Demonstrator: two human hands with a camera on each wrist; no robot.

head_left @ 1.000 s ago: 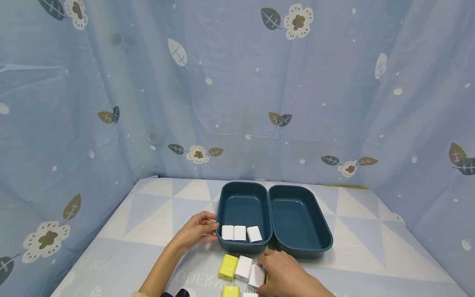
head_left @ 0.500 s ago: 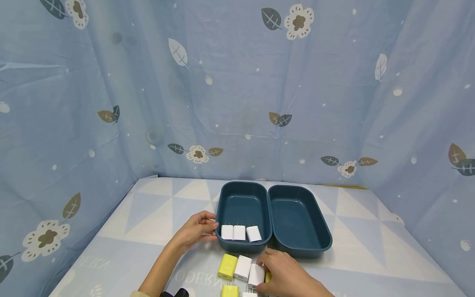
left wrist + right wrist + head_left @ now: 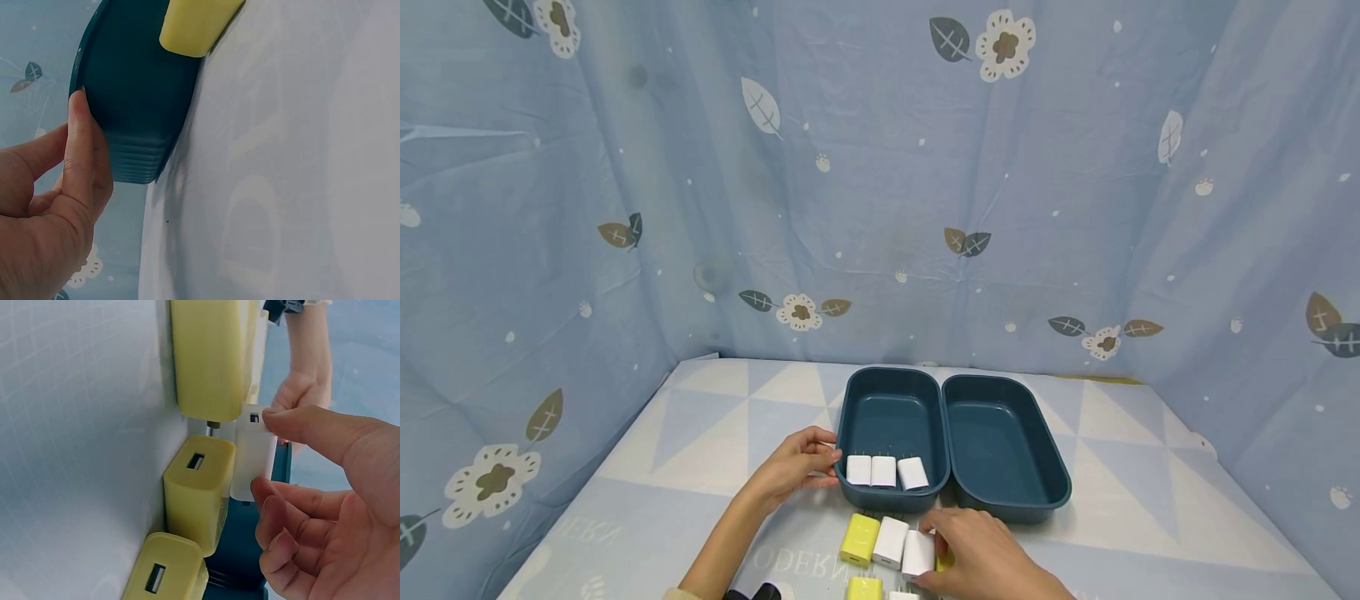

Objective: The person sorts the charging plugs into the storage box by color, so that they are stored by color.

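- We're taking the bin (image 3: 891, 417) with plugs in it as reference; the right bin (image 3: 1000, 437) stands against its right side.
- Done, as far as we see: three white plugs (image 3: 883, 471) lie inside the bin in a row along its near wall, the rightmost a bit skewed.
- In hand: our right hand (image 3: 981, 554), on the bin's near side, pinches a fourth plug (image 3: 253, 456), also white, between thumb and finger; other fingers curl loosely beside it. Can't tell if it's clear of the cloth.
- Left hand (image 3: 797, 462) is relaxed, fingers slightly bent, touching the bin's left wall at the rim. We don't see it wrapped round anything.
- Left: on the bin's near side, outside it, a loose white plug (image 3: 891, 542), a yellow plug (image 3: 860, 540) to its left, and another white and yellow pair cut by the frame edge.
- More yellow ones (image 3: 199, 487) sit by the right hand, partly hidden from above, so we have no firm total.
- No yellow shows inside the bin, no plug in the right bin.
- Our read: sorting by colour, early to midway; whites underway, yellows not started.
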